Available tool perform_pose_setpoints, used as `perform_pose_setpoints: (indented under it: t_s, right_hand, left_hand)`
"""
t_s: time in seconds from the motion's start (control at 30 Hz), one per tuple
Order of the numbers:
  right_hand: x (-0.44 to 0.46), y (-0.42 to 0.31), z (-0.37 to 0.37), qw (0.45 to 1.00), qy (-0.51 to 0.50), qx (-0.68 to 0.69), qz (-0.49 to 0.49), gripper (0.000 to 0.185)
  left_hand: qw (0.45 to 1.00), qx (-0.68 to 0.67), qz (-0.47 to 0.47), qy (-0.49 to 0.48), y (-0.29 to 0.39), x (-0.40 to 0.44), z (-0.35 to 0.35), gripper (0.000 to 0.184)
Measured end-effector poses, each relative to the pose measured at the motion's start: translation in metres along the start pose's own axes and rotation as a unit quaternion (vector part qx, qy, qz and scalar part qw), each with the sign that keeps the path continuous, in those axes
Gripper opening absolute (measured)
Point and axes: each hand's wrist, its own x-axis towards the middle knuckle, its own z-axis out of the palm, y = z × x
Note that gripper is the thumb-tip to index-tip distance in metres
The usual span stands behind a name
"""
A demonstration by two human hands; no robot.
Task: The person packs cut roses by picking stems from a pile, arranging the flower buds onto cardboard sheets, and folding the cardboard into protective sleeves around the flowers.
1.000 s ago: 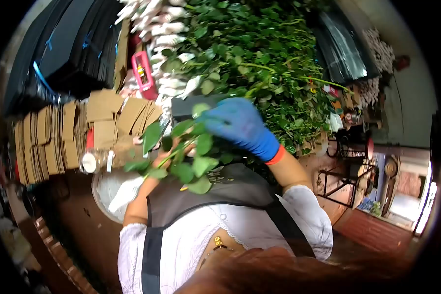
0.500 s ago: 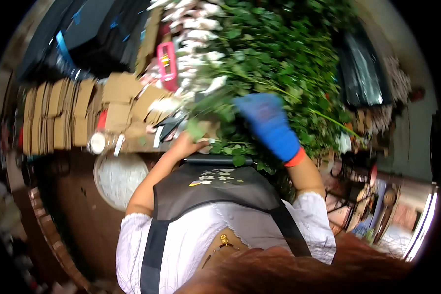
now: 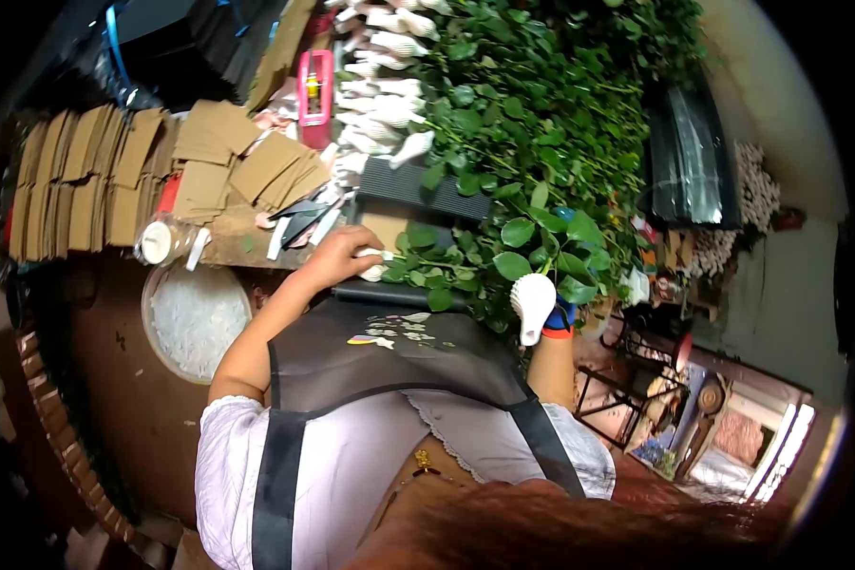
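Left grip (image 3: 340, 256) pinches a white-wrapped bud (image 3: 373, 273) at its tip; right grip's (image 3: 562, 316) state unclear behind leaves (image 3: 577, 261).

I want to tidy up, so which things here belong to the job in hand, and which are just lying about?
Seemingly in the job:
- left hand, at a small white head
- gloved right hand, behind a white-headed stem
- leafy pile

Seemingly lying about:
- pink object
- cardboard pieces
- black plastic bundle

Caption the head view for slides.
Bare left hand at leafy green stems; blue-gloved right hand behind green leaves, beside a ribbed white bud.
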Motion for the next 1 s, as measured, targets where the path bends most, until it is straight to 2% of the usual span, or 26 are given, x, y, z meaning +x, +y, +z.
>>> perform_pose_setpoints:
  t_s: [0.07,0.13,0.17,0.2,0.23,0.33,0.43,0.5,0.53,0.6,0.63,0.7,0.73,0.77,0.83,0.87,0.9,0.97,1.0]
  right_hand:
    - [-0.027,0.052,-0.043,0.982,-0.074,0.157,0.068,0.017]
    - [-0.033,0.087,-0.074,0.955,-0.189,0.218,0.071,0.029]
    - [-0.037,0.1,-0.088,0.853,-0.126,0.473,0.184,0.027]
    - [-0.033,0.101,-0.088,0.858,-0.054,0.469,0.202,0.025]
    - [-0.027,0.102,-0.087,0.871,-0.021,0.441,0.214,0.022]
    - [-0.002,0.08,-0.068,0.923,-0.007,0.347,0.164,0.016]
    - [0.019,0.032,-0.026,0.984,0.008,0.17,0.05,0.014]
    - [0.029,-0.021,0.017,0.997,0.028,-0.015,-0.068,0.015]
    - [0.034,-0.05,0.042,0.983,0.042,-0.113,-0.136,0.016]
    - [0.041,-0.115,0.094,0.921,0.038,-0.254,-0.293,0.021]
    - [0.04,-0.15,0.12,0.882,0.019,-0.298,-0.364,0.023]
    - [0.032,-0.216,0.167,0.798,-0.048,-0.356,-0.485,0.028]
    - [0.028,-0.245,0.188,0.758,-0.095,-0.385,-0.518,0.031]
    - [0.022,-0.277,0.209,0.724,-0.158,-0.432,-0.514,0.035]
    - [0.017,-0.294,0.233,0.649,-0.221,-0.485,-0.543,0.033]
    - [0.012,-0.301,0.24,0.637,-0.24,-0.505,-0.53,0.032]
    - [0.008,-0.305,0.243,0.624,-0.26,-0.524,-0.517,0.03]
    - [0.002,-0.313,0.244,0.594,-0.297,-0.576,-0.476,0.028]
    - [0.0,-0.314,0.244,0.578,-0.318,-0.599,-0.455,0.027]
  left_hand:
    - [1.0,-0.008,-0.028,-0.01,0.003,-0.001,0.0,0.018]
    - [0.998,-0.019,-0.048,-0.021,0.006,0.0,-0.002,0.019]
    - [0.998,0.001,-0.049,-0.027,0.008,0.001,-0.003,0.019]
    - [0.999,0.002,-0.047,-0.025,0.008,0.0,-0.003,0.019]
    - [0.999,0.003,-0.046,-0.022,0.008,0.0,-0.003,0.018]
    - [0.999,0.01,-0.038,-0.02,0.01,0.0,-0.004,0.018]
    - [1.0,0.015,-0.025,-0.007,0.004,-0.001,-0.001,0.019]
    - [1.0,0.005,-0.022,0.007,0.006,0.0,0.0,0.017]
    - [1.0,0.012,-0.008,0.011,0.004,0.0,0.001,0.017]
    - [1.0,0.019,0.012,0.018,0.0,0.0,0.001,0.017]
    - [1.0,0.011,0.009,0.016,-0.004,-0.001,0.003,0.018]
    - [0.997,0.033,0.064,0.03,-0.009,-0.001,0.002,0.019]
    - [0.998,0.044,0.041,0.023,-0.005,0.0,0.001,0.018]
    - [0.996,0.024,0.077,0.041,-0.01,-0.001,0.003,0.018]
    - [0.998,-0.007,0.05,0.023,-0.008,0.001,0.003,0.019]
    - [0.999,-0.041,0.022,0.02,-0.004,-0.002,0.001,0.022]
    - [0.998,0.003,0.053,0.024,-0.001,0.0,-0.002,0.023]
    - [1.0,0.006,0.012,-0.002,0.005,0.001,-0.004,0.028]
    - [0.999,-0.049,0.014,0.019,0.007,-0.001,0.0,0.032]
